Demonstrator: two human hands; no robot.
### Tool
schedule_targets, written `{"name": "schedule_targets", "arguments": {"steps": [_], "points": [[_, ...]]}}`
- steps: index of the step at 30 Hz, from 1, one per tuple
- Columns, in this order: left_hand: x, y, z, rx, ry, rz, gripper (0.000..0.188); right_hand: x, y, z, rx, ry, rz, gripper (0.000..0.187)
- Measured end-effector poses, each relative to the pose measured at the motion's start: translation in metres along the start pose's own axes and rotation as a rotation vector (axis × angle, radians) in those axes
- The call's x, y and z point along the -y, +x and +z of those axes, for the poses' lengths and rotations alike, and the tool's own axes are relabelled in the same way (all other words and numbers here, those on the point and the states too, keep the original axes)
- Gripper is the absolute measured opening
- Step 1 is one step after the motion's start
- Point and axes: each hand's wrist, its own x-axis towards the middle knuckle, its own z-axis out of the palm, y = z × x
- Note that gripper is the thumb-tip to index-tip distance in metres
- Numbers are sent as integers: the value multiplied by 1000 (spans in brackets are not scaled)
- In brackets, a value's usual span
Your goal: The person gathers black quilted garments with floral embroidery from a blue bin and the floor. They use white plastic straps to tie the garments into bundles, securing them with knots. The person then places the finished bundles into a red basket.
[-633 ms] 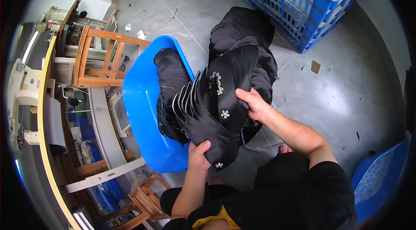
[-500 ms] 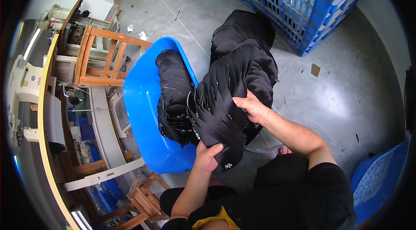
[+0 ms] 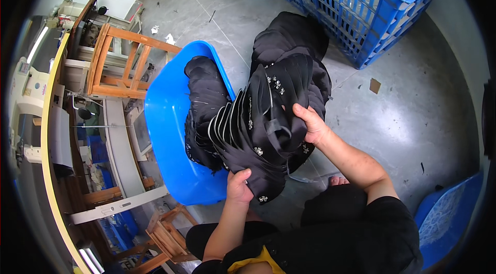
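Between my hands lies a thick stack of black fabric pieces (image 3: pixel 243 158), layered like overlapping leaves and set with small shiny flower-shaped ornaments. My left hand (image 3: pixel 239 185) grips its near left edge, thumb on top. On the right side, my right hand (image 3: pixel 311 124) has its thumb over the stack and its fingers hidden beneath. Near the middle, some upper layers are parted and curled. The stack's left part runs into a blue plastic tub (image 3: pixel 164 134), where another black bundle (image 3: pixel 206 80) rests. Beyond my hands, a larger black pile (image 3: pixel 289 34) sits on the floor.
A tall blue slatted crate (image 3: pixel 356 21) stands at the far right. At the left are a wooden stool (image 3: pixel 116 62) and a yellow-edged worktable (image 3: pixel 45 134) bearing a white machine (image 3: pixel 33 88). Another blue container (image 3: pixel 449 217) is at the lower right, on the grey floor.
The upper layers have parted and flopped over, showing more shiny ornaments. My right hand has shifted slightly right; my left hand has moved a little left, still gripping the stack.
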Motion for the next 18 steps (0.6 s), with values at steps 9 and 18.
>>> {"name": "schedule_targets", "arguments": {"steps": [9,18], "points": [[-12,10,4,153,69,-31,65,-6,30,39,3,-223,-87,63],[-5,9,28,37,189,-13,59,-23,23,22,-46,-295,-148,82]]}}
